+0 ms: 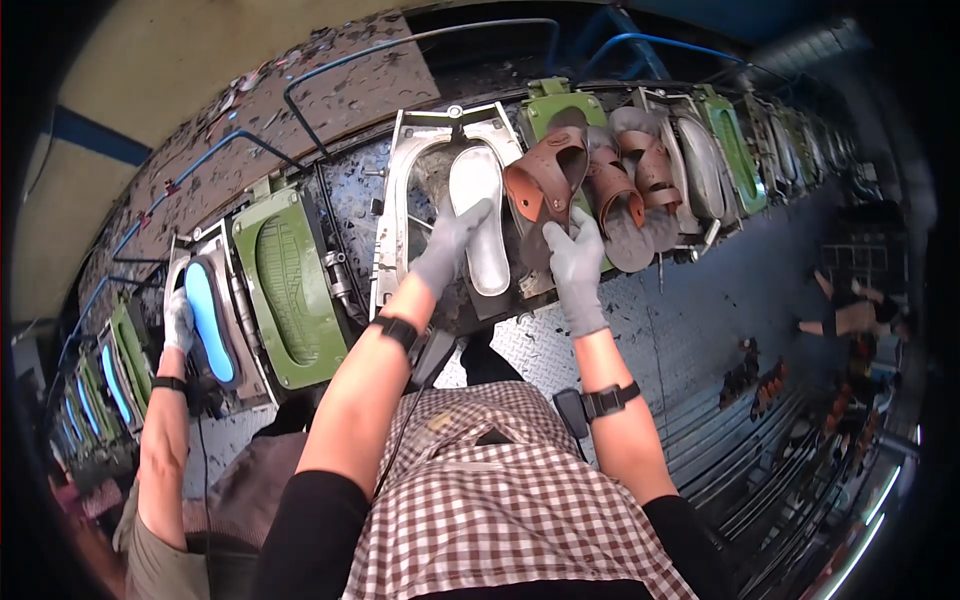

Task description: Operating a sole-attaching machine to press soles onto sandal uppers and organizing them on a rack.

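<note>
My left hand (452, 245), in a grey glove, lies against a shiny metal foot-shaped last (482, 200) in an opened mould frame (388, 230). Its fingers stretch over the last's surface and do not wrap round it. In my gloved right hand (578, 268), the lower end of a brown leather sandal (548, 172) is pinched between thumb and fingers. The sandal stands tilted, its strap upper toward me, just right of the last. Two more brown sandals, one nearer (612, 185) and one farther right (650, 165), sit beside it with grey excess material round their soles.
A green mould lid (290, 285) stands open at left. Beside it a co-worker's gloved hand (178, 320) is at a blue insole piece (208, 320). More moulds (735, 145) continue rightward. Blue rails (420, 38) run behind; a metal tread-plate floor (520, 350) lies below.
</note>
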Tool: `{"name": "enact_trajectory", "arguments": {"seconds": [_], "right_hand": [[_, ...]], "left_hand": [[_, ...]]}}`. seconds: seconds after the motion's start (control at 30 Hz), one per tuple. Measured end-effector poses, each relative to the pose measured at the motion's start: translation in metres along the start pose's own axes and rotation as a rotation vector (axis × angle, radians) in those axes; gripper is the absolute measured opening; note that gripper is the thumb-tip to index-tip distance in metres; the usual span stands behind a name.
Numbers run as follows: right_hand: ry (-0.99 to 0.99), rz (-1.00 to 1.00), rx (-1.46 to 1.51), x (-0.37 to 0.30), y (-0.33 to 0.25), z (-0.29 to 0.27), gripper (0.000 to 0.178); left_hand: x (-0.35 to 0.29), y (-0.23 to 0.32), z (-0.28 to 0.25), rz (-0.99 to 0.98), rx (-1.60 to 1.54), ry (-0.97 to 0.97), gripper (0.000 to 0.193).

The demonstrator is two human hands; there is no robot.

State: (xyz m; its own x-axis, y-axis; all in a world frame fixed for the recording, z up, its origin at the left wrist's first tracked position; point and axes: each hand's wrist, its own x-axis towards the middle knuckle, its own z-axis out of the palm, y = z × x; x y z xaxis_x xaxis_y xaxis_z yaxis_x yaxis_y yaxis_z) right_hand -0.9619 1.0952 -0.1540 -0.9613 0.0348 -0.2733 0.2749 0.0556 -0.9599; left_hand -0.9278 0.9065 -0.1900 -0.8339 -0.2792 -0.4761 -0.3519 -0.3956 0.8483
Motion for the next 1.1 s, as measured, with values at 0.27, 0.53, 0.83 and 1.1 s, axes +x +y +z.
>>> {"name": "enact_trajectory", "arguments": {"seconds": [0.27, 0.53, 0.83, 1.1], "right_hand": [[-0.045, -0.612, -0.685, 0.052, -0.065, 0.011, 0.047], [-0.721, -0.464, -1.145, 0.022, -0.054, 0.084, 0.040], [-1.013, -0.138, -0.908, -0.019, -0.010, 0.014, 0.038], [-0.865, -0.040, -0.701, 0.041, 0.037, 0.037, 0.057]], "left_hand": [[-0.035, -0.037, 0.025, 0.050, -0.287, 0.018, 0.049], [-0.089, -0.020, 0.011, -0.202, 0.863, -0.085, 0.070], [-0.127, -0.040, 0.011, -0.368, -0.473, 0.026, 0.059], [-0.043, -0.051, -0.005, -0.082, -0.715, 0.155, 0.046]]}}
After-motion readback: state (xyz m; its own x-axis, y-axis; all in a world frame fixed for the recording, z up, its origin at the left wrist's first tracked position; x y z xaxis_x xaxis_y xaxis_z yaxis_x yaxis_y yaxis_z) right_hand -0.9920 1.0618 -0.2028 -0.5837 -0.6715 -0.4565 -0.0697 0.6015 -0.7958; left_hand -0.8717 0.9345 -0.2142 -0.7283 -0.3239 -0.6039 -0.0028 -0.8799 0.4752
